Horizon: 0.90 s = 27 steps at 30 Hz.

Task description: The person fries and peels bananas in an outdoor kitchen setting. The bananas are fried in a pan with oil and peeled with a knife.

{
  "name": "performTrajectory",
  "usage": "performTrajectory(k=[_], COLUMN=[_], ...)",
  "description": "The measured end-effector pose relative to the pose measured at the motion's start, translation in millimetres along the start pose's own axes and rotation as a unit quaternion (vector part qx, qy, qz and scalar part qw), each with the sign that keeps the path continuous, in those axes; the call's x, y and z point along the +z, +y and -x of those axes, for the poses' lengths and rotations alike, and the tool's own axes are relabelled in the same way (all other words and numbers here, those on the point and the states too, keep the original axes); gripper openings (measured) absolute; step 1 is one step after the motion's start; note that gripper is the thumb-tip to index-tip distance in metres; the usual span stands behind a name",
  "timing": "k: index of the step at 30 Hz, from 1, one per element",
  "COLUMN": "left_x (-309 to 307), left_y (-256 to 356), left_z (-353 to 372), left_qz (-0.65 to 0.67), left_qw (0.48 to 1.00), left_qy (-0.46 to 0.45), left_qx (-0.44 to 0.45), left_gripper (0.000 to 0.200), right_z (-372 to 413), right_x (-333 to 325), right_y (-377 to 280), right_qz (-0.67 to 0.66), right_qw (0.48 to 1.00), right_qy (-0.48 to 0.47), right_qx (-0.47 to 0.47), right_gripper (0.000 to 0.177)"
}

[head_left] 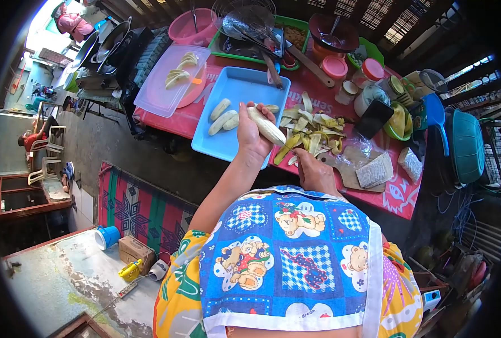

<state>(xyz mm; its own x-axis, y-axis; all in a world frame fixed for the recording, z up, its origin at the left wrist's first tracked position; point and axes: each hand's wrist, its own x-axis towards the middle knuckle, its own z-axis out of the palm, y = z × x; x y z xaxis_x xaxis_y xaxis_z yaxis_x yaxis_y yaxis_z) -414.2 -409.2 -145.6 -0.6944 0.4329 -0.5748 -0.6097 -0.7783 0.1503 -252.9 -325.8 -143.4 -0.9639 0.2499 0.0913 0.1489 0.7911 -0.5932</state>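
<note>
A peeled banana [266, 126] lies in my left hand [251, 138], the fingers wrapped round it over the near edge of the blue tray [205, 147]. My right hand [316, 172] is closed on a small knife [290, 148]; only a thin bit of its blade shows, at the banana's lower tip. Several more peeled bananas [223, 122] rest in the tray. Beside the tray, to the right, is a heap of banana peels [318, 130], close to my right hand.
Fanned banana slices [177, 78] lie on a plastic container [154, 93] at left. A cutting board [349, 176] holds a white wrapped block [374, 170], near a black phone [374, 119]. Jars [372, 70], bowls and a green tray of utensils [298, 25] stand behind.
</note>
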Motion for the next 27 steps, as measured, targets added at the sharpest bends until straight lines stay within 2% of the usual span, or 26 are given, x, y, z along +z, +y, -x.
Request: performTrajectory(k=[8, 23, 25, 27], left_x=[-5.0, -16.7, -17.7, -17.0], left_y=[1.2, 2.6, 0.4, -0.6], left_z=[2.9, 0.8, 2.5, 4.8], left_qz=[0.002, 0.013, 0.036, 0.033], left_qw=[1.0, 0.999, 0.996, 0.997], left_qy=[0.001, -0.008, -0.011, -0.005], left_qx=[0.009, -0.038, -0.075, -0.075], left_gripper=[0.022, 0.026, 0.026, 0.026], right_z=[-4.2, -6.4, -9.7, -11.8], right_x=[5.0, 17.2, 20.1, 21.5], right_y=[-3.7, -7.1, -7.6, -5.9], right_qz=[0.003, 0.012, 0.031, 0.032], right_qw=[1.0, 1.0, 0.999, 0.999], right_qy=[-0.014, -0.01, -0.011, -0.018], right_qx=[-0.009, -0.003, 0.007, 0.002], right_gripper=[0.027, 0.021, 0.02, 0.025])
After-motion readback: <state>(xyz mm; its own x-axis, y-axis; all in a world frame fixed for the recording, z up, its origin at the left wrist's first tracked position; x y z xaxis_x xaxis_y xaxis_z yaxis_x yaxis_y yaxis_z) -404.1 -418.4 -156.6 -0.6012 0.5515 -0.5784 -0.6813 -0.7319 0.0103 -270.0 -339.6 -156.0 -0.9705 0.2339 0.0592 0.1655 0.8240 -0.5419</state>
